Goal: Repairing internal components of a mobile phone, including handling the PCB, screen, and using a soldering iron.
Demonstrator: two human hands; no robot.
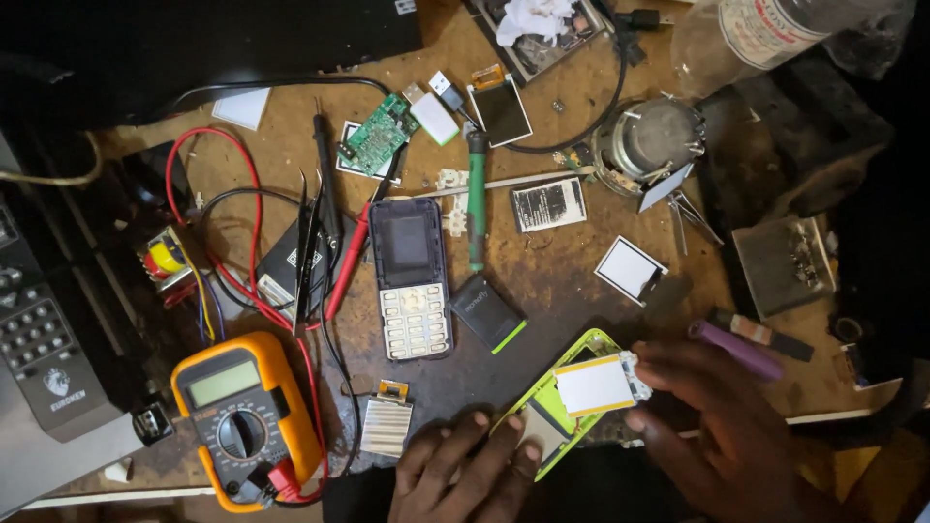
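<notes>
A phone-repair workbench — multimeter (244, 418), circuit board (379, 134), tweezers (307, 247).

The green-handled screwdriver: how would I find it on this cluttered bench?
Start at the keypad phone lying face up mid-bench. Just right of it, the green-handled screwdriver lies upright in the picture, dark tip pointing toward the small loose screen. It is the only long green-shafted tool there; the neighbouring probes are red or black.
</notes>
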